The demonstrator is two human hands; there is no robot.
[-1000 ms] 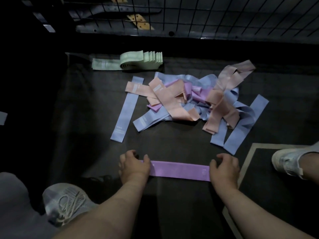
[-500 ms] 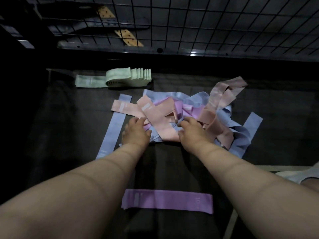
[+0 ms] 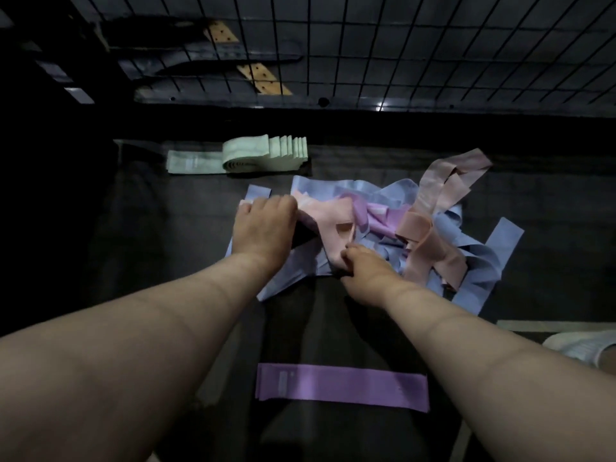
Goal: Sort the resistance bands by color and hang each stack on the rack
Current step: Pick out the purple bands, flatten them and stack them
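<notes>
Your view is dim and soft; the left edge falls to black, and wide-angle distortion bows the wire grid's (image 3: pixel 400 45) lines.

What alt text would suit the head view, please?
The left hand rests on a tangled pile of bands; the right hand pinches a pink band from it. A purple band lies flat nearer, green bands stacked beyond.

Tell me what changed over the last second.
Both hands let go of the purple band, which lies flat near the person, and moved forward to the mixed pile. The left hand now grips one end of a pink band and the right hand pinches its near end. The green stack stayed put.
</notes>
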